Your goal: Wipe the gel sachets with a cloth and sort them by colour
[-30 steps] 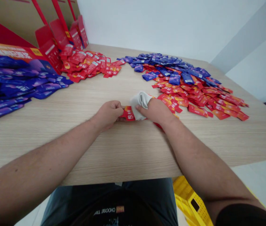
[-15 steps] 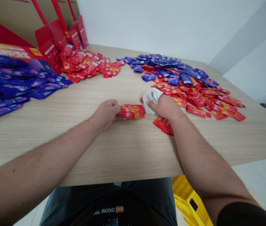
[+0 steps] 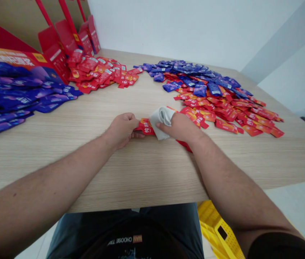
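My left hand pinches the left end of a red sachet that lies flat on the wooden table. My right hand is closed on a bunched white cloth and presses it onto the right part of that sachet, covering it. Under my right wrist lie a few more red sachets. Both hands sit near the middle of the table, close together.
A mixed heap of red and blue sachets spreads to the right. A red pile lies at the back left beside red display boxes. Blue sachets cover the far left. A yellow crate stands below the table edge.
My right hand with the cloth slid off the sachet to the right, then came back left and now covers its right part again. My left hand has held the sachet in place throughout.
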The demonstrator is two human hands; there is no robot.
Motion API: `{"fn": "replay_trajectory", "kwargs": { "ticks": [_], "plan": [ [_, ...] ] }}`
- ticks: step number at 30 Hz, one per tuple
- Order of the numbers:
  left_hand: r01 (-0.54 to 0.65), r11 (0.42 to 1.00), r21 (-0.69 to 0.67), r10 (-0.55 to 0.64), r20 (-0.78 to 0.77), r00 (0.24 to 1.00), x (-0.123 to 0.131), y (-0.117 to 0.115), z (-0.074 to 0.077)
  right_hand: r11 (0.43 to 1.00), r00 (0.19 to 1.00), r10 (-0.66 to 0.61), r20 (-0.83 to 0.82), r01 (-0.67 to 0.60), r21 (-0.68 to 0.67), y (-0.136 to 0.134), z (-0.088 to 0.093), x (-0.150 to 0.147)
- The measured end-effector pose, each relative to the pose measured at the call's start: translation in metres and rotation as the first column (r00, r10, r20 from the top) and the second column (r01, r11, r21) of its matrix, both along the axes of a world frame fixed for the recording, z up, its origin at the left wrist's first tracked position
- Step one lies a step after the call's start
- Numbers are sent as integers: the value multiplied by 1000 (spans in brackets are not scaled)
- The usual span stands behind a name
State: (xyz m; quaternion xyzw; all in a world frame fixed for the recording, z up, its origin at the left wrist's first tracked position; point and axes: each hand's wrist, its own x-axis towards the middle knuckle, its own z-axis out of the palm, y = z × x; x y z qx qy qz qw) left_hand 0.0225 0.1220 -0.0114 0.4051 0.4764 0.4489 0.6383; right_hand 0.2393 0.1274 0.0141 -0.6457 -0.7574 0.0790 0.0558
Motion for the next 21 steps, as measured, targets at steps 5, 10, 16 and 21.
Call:
{"fn": "replay_trajectory", "kwargs": {
  "ticks": [5, 10, 16, 21],
  "plan": [
    [-1, 1000, -7, 1, -8, 1000, 0, 0, -1, 996, 991, -44, 126, 53, -72, 3, -2, 4],
    [12, 1000, -3, -12, -19, 1000, 0, 0, -1, 1000, 1000, -1, 16, 0, 15, -1, -2, -6],
    [12, 1000, -4, -12, -26, 1000, 0, 1, -1, 994, 989, -108, 102, 108, 3, 1, -1, -3],
    [30, 999, 13, -29, -73, 997, 1, 0, -2, 999, 999, 36, -34, -35, 13, -9, -3, -25]
  ]
}}
